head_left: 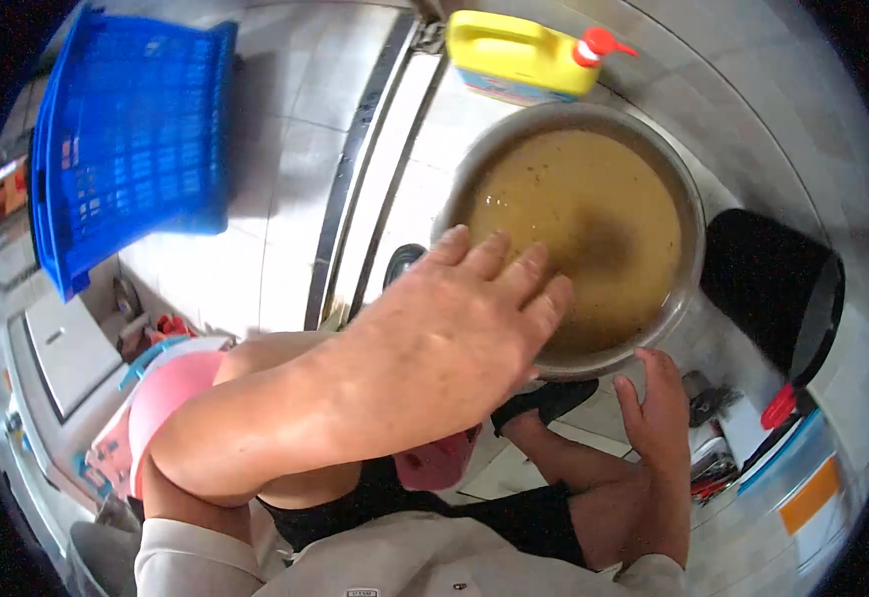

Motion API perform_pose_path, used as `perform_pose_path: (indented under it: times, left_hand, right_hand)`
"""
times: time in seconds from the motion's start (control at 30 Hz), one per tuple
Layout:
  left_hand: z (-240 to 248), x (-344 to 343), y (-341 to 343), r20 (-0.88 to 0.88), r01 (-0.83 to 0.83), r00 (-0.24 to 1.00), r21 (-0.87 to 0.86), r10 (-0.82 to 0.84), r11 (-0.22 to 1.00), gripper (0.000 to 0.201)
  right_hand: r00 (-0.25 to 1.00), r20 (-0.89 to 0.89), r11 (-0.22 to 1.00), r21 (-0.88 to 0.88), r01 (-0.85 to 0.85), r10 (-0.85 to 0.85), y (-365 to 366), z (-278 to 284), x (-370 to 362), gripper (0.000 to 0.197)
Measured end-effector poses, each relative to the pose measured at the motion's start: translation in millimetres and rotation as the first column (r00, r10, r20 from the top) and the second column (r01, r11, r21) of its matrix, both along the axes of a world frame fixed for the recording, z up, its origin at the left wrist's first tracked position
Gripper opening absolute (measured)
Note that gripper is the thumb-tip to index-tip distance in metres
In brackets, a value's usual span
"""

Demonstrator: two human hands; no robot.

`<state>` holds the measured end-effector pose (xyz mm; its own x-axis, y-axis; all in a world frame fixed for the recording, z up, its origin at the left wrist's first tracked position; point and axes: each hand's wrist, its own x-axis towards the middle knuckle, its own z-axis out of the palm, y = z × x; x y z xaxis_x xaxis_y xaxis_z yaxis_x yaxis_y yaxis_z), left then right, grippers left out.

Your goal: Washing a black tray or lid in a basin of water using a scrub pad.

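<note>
A large round metal basin (690,209) stands on the floor in front of me, filled with cloudy yellow-brown water (544,189). Dark specks float in it, and a dark patch shows near the middle. My left hand (454,318) reaches over the basin's near left rim, back of the hand up and fingers stretched out above the water; whether the tips touch it I cannot tell. Low by the near right side of the basin is my right hand (653,403), thumb and fingers apart, fingertips at or close to the rim. Neither hand holds anything that I can see.
Beyond the basin stands a yellow jug (514,55) with a red pump top. Blue plastic crates (136,129) are at the far left, past a raised floor track (375,169). A black bin-like container (768,289) is to the right. A pink basin (181,398) sits at the left.
</note>
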<state>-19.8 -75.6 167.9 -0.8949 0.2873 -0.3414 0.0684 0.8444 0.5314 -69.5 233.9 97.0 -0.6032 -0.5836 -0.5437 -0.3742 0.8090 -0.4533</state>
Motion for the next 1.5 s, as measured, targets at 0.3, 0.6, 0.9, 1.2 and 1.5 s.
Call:
perform_pose_path:
  times: [0.3,0.6,0.9,1.2,1.5]
  left_hand:
    - [-39,41,9,0.257,-0.335,0.917,0.076,0.307,0.939,0.058]
    - [-55,125,17,0.152,-0.863,0.499,-0.01,0.853,0.506,0.066]
    - [39,78,-172,-0.557,-0.996,0.083,-0.06,0.826,0.059,0.07]
    - [63,96,-307,-0.537,-0.958,0.138,-0.287,0.832,-0.026,0.074]
    - [64,86,-300,-0.511,-0.963,0.11,-0.269,0.853,-0.037,0.076]
  right_hand:
    - [0.916,0.299,0.96,-0.003,0.28,-0.266,-41,-40,52,0.034]
    - [0.263,0.586,0.569,0.429,0.702,-0.767,-72,83,176,0.027]
    - [0.59,0.49,0.745,0.218,0.63,-0.642,-61,150,127,0.02]
    - [0.453,0.493,0.645,0.347,0.68,-0.743,-135,206,107,0.023]
    - [0.497,0.564,0.722,0.291,0.628,-0.66,-202,217,88,0.023]
